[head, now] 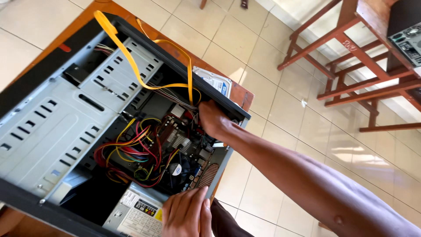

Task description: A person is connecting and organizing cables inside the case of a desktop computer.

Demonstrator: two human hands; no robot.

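An open desktop computer case [52, 114] lies on its side on a wooden table [239, 94]. Inside are a motherboard [180, 140], a tangle of red, yellow and black wires [131, 149] and a fan [175, 169]. A yellow flat cable [131, 61] loops over the drive cage. My right hand [212, 120] reaches into the case just under its black upper edge, its fingers hidden among the grey wires. My left hand [186, 215] lies on the end of the grey power supply [136, 213] at the case's near corner, fingers curled over it.
A hard drive [215, 81] lies on the table behind the case. At the upper right stands a red-brown wooden table frame [351, 48] with another computer case [405, 37] on it. The floor is pale tile [280, 145].
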